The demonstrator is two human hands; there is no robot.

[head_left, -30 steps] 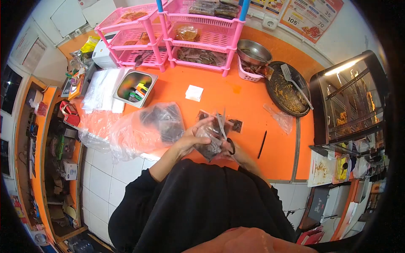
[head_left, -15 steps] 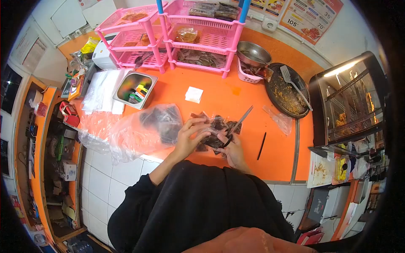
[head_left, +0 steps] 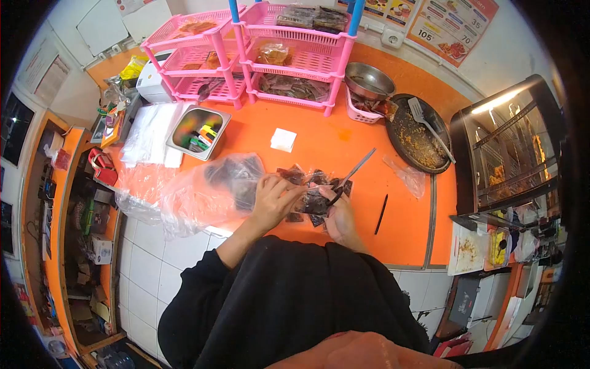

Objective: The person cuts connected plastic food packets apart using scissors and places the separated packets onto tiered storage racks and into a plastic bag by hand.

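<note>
My right hand [head_left: 340,218] grips a pair of scissors [head_left: 358,166] by its dark handles, with the blades pointing up and to the right, away from my left hand. My left hand [head_left: 275,200] is closed, fingertips pinching the edge of a clear plastic packet [head_left: 314,202] with dark contents. My right fingers also touch that packet. Several similar dark packets [head_left: 291,174] lie under and around my hands on the orange table [head_left: 362,234]. The packet's lower part is partly hidden by my hands.
A large clear plastic bag [head_left: 203,190] with dark contents lies left. Behind it stands a metal container [head_left: 174,140] of markers. A white paper [head_left: 283,139], a black pen [head_left: 381,214], pink racks [head_left: 295,61], a black pan [head_left: 399,138] with a spatula [head_left: 431,128] and a glass warmer [head_left: 504,141] surround the workspace.
My left fingers have drawn together and turned at the packet's edge. The scissors have shifted slightly up and right in my right hand.
</note>
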